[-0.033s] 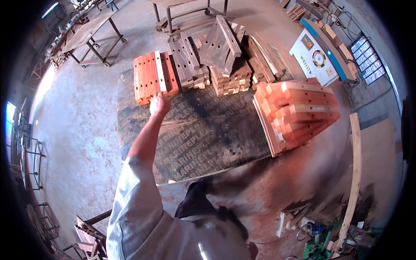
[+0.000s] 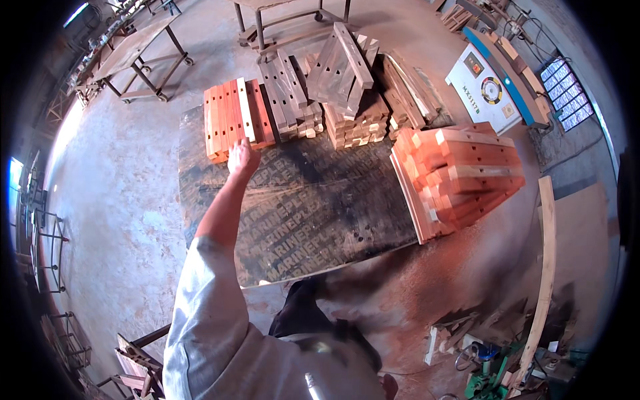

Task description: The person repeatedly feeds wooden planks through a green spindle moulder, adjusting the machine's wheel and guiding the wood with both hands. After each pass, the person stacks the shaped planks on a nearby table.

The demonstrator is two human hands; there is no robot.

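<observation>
My left hand (image 2: 244, 159) reaches out over the dark printed board (image 2: 320, 220) to the near end of a stack of reddish slats (image 2: 223, 123). Its fingers curl closed at the end of a pale wooden slat (image 2: 245, 110), which lies on top of that stack and has small slots cut in it. The hand itself covers the fingertips' contact. At the lower edge only a small skin-toned patch shows beside my body, perhaps part of my right hand; no fingers can be made out there.
Grey-brown slotted slats (image 2: 283, 93) and a taller stack (image 2: 357, 127) stand along the board's far side. On its right is a large reddish pile (image 2: 467, 177). Beyond are a blue-and-white machine (image 2: 490, 87) and a wheeled table (image 2: 137, 50). A long plank (image 2: 545, 253) lies at right.
</observation>
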